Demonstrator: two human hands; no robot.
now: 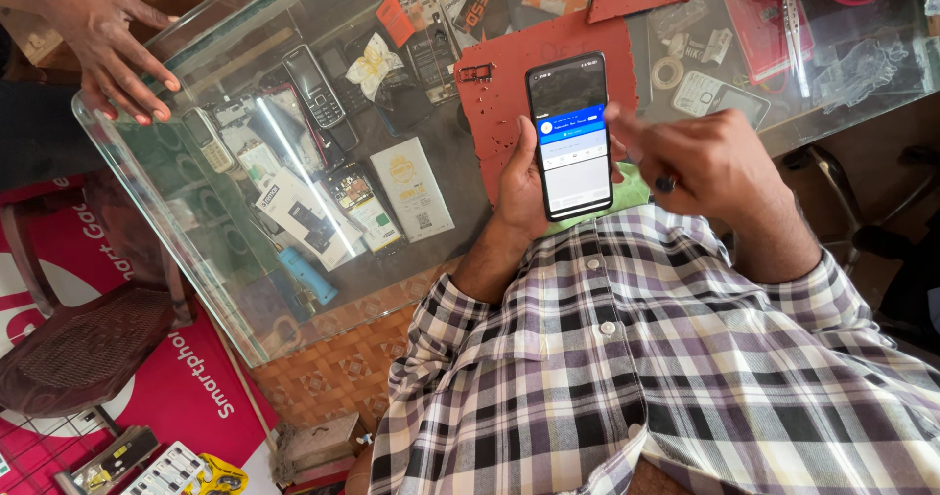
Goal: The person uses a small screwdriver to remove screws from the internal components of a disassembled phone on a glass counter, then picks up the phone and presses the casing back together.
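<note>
My left hand (517, 184) grips a black smartphone (570, 138) upright from behind, its screen lit with a blue band and white panels. My right hand (697, 158) hovers beside the phone's right edge, index finger stretched to the screen's right side, touching or almost touching it. A dark ring sits on one right finger. Both arms wear a plaid shirt (636, 358). The phone is held above a red perforated mat (509, 94) on a glass counter (206, 260).
Another person's hand (113, 49) rests on the counter's far left corner. Under the glass lie old keypad phones (318, 89), small boxes, circuit boards and a blue tool (305, 275). A brown chair (78, 348) stands lower left, a tape roll (668, 72) upper right.
</note>
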